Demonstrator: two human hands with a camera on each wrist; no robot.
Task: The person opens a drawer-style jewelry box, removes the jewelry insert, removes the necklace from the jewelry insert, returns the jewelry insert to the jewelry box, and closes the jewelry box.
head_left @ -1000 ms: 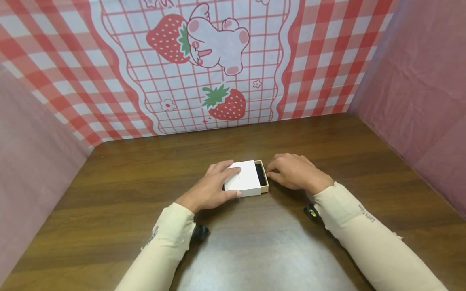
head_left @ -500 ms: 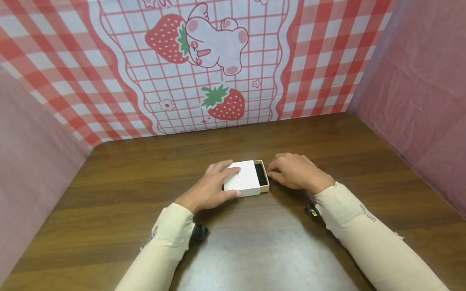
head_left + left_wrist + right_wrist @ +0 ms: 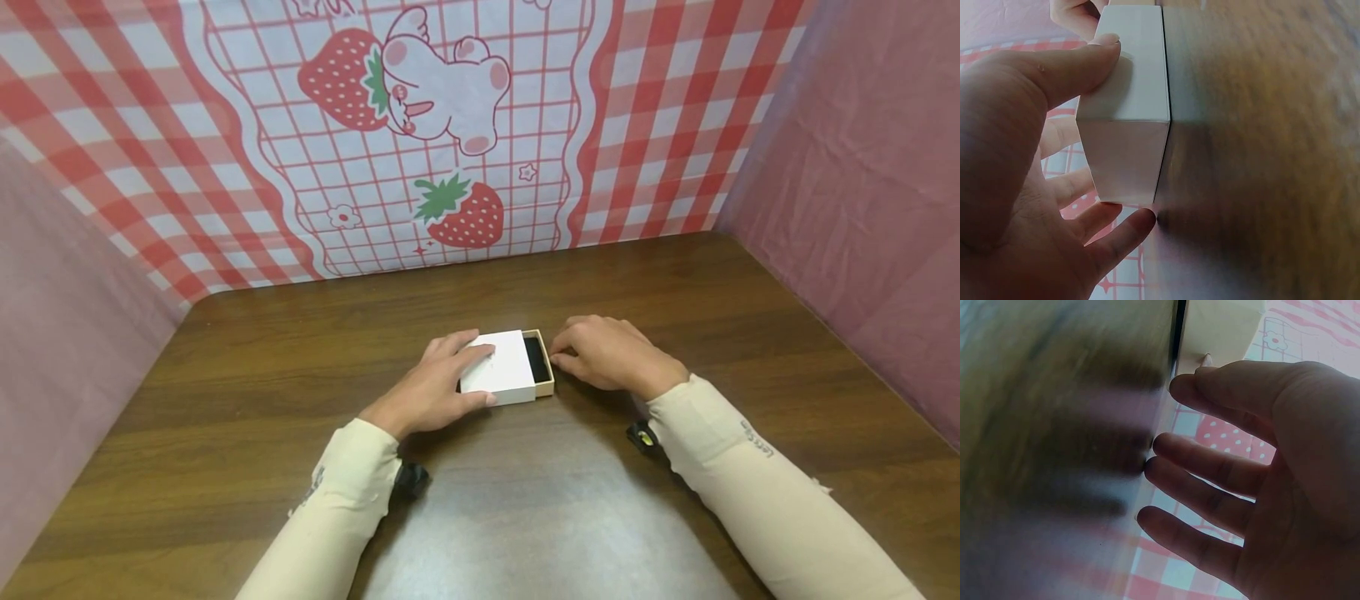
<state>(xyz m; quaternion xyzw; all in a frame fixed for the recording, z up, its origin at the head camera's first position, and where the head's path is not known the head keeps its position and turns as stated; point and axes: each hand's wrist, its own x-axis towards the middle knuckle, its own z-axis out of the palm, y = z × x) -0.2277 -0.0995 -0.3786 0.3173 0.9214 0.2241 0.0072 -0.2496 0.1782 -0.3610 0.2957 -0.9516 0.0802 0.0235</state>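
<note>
A white drawer box [image 3: 508,371] lies flat on the table in the head view. Its cream inner drawer [image 3: 545,388] sticks out a little on the right, showing a black lining [image 3: 536,360]. My left hand [image 3: 435,387] grips the white sleeve, thumb on the near side and fingers over the top and far side. At the drawer's outer end, my right hand [image 3: 606,353] has thumb and index finger pinched together. In the right wrist view these fingertips meet by the drawer's end wall [image 3: 1216,331]; exactly what lies between them is hidden. The other right fingers reach down towards the table.
The brown wooden table [image 3: 315,350] surrounds the box. Behind it hangs a red-and-white checked cloth [image 3: 660,117] with strawberry prints. Pink cloth walls [image 3: 862,183] stand at both sides. Black wrist straps sit under both cream sleeves.
The drawer edge has shifted very slightly to the right since the first frame. Both hands otherwise keep their places on the box.
</note>
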